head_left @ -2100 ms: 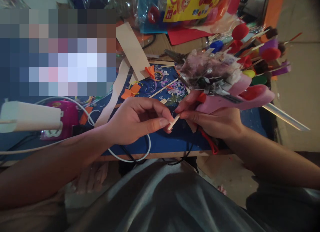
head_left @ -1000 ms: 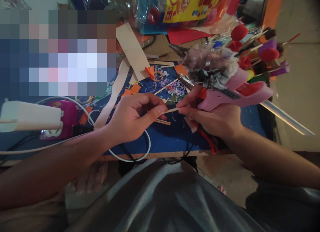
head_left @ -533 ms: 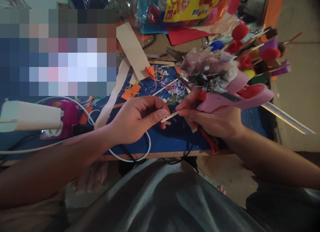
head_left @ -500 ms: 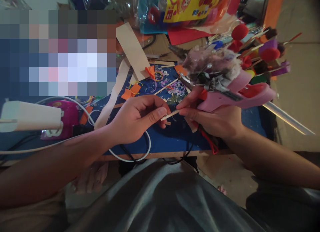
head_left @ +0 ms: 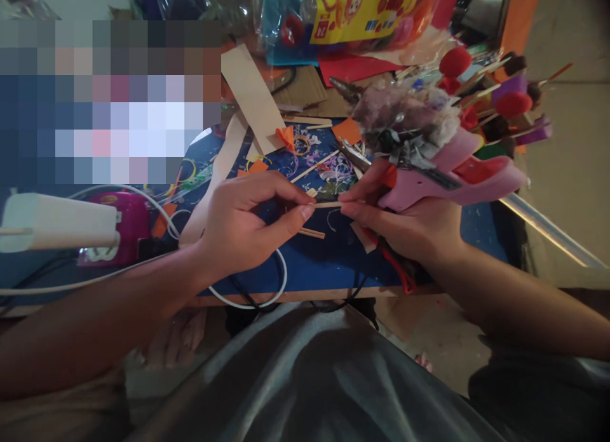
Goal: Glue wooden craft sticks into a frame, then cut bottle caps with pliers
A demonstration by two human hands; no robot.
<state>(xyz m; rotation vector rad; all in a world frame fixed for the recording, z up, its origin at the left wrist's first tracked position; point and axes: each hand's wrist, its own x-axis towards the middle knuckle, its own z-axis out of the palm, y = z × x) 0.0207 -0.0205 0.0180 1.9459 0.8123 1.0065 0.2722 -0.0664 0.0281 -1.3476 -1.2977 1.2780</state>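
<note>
A thin pale wooden stick (head_left: 326,205) runs level between my two hands. My left hand (head_left: 243,223) pinches its left end between thumb and forefinger. On the other end, the thumb and fingers of my right hand (head_left: 410,223) are closed. A pink hot glue gun (head_left: 429,181), its front part wrapped in matted, glue-smeared stuff, lies over my right hand; how the hand bears it is hidden. From behind it a clear glue stick (head_left: 555,230) juts out to the right. Just below my left fingertips are more thin wooden sticks (head_left: 312,233).
The blue tabletop (head_left: 305,274) carries scraps, orange paper pieces and pliers (head_left: 352,155). At left are a white plug (head_left: 60,221), a magenta socket block (head_left: 131,223) and a looping white cable (head_left: 286,277). Pompom-tipped sticks (head_left: 512,103) stand at right, bagged craft supplies (head_left: 362,16) behind.
My left thumb and forefinger have closed on the stick's left end, which was tilted down beside the thumb. The stick is now level. The glue gun's nozzle has shifted slightly to the right.
</note>
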